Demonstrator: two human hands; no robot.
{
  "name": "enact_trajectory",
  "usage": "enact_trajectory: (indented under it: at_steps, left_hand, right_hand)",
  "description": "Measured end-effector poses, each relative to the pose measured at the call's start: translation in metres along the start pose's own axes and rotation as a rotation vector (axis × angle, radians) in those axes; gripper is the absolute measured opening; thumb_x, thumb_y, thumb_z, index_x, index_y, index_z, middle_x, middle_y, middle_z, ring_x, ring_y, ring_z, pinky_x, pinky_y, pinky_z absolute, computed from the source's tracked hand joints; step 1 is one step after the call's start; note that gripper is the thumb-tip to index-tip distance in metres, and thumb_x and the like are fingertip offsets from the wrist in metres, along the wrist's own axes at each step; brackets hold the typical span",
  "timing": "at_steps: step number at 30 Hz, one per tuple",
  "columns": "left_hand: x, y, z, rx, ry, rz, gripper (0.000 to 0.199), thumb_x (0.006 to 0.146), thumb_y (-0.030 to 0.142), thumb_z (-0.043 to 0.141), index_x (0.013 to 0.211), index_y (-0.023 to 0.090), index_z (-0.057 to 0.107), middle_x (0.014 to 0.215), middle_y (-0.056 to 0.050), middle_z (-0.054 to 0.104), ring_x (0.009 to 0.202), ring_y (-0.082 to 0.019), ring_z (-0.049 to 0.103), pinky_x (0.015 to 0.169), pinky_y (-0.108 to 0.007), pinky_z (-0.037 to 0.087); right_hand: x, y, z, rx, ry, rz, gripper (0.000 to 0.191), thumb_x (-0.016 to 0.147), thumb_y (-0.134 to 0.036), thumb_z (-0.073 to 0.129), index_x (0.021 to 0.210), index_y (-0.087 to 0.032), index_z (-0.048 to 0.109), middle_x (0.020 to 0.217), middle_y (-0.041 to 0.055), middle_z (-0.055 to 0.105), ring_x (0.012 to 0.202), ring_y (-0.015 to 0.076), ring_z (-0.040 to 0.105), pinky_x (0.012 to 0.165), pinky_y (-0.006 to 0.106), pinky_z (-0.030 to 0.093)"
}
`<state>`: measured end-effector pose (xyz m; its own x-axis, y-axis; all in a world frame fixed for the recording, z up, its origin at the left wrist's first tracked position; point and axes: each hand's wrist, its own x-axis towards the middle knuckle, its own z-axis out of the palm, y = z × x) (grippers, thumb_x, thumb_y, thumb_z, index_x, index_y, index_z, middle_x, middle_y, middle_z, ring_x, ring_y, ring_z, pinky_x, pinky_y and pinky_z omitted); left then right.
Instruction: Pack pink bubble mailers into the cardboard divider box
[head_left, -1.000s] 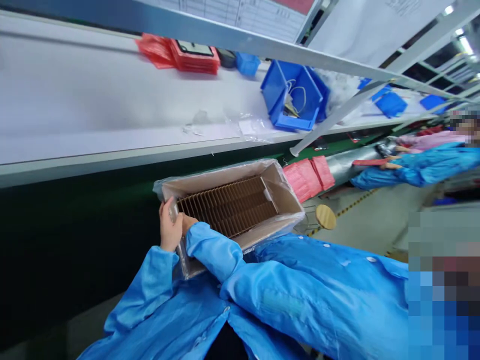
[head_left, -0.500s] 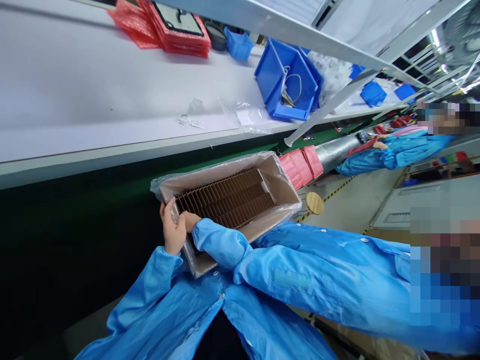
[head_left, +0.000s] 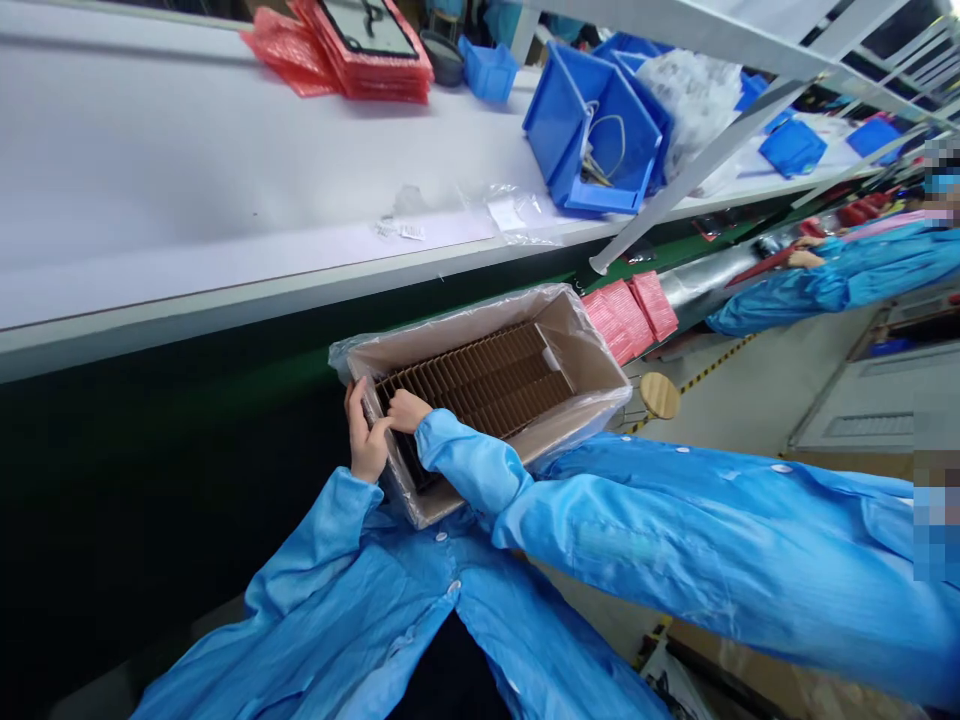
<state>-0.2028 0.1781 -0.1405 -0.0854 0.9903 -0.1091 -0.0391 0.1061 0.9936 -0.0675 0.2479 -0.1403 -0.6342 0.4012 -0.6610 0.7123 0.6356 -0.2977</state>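
The left hand (head_left: 367, 438) grasps the end wall of the open, plastic-lined box (head_left: 581, 340), fingers on its rim. A second hand (head_left: 409, 411), its sleeve coming from the right, reaches in by the brown dividers (head_left: 480, 385); its fingertips are hidden, so its grip cannot be told. The box sits beside the table (head_left: 187, 190), near pink packs (head_left: 621, 320).

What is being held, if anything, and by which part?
The left hand holds the lined box by its left-end rim. Whether the second hand, reaching inside, grips anything cannot be told.
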Motion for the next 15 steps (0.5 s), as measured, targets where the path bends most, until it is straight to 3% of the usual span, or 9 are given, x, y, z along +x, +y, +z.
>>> enact_trajectory:
  at_steps: [4,7,15]
  left_hand:
    - [0.004,-0.026,-0.012,0.064,-0.044,0.186,0.086,0.097,0.028,0.069,0.179,0.013,0.044,0.182,-0.021,0.04,0.172,-0.036,0.036,0.145,-0.052,0.028]
    - [0.006,-0.038,-0.017,0.123,-0.042,0.315,0.079,0.105,0.038,0.066,0.178,0.013,0.047,0.18,-0.023,0.041,0.17,-0.036,0.04,0.142,-0.052,0.032]
    - [0.008,-0.043,-0.017,0.168,-0.041,0.362,0.076,0.113,0.053,0.061,0.178,0.017,0.046,0.177,-0.023,0.043,0.168,-0.036,0.042,0.141,-0.054,0.035]
  right_hand:
    - [0.001,0.008,0.011,-0.152,-0.033,-0.056,0.038,0.113,-0.015,0.05,0.115,-0.008,0.087,0.118,0.0183,0.086,0.107,0.0272,0.07,0.088,0.042,0.038]
    - [0.002,0.007,0.014,-0.167,-0.023,-0.055,0.041,0.114,-0.014,0.047,0.121,-0.007,0.087,0.122,0.0186,0.085,0.113,0.0272,0.069,0.087,0.041,0.038]
    - [-0.008,0.002,0.006,-0.188,-0.114,0.011,0.039,0.108,-0.008,0.051,0.114,-0.005,0.089,0.107,0.0188,0.087,0.101,0.0245,0.072,0.082,0.039,0.04]
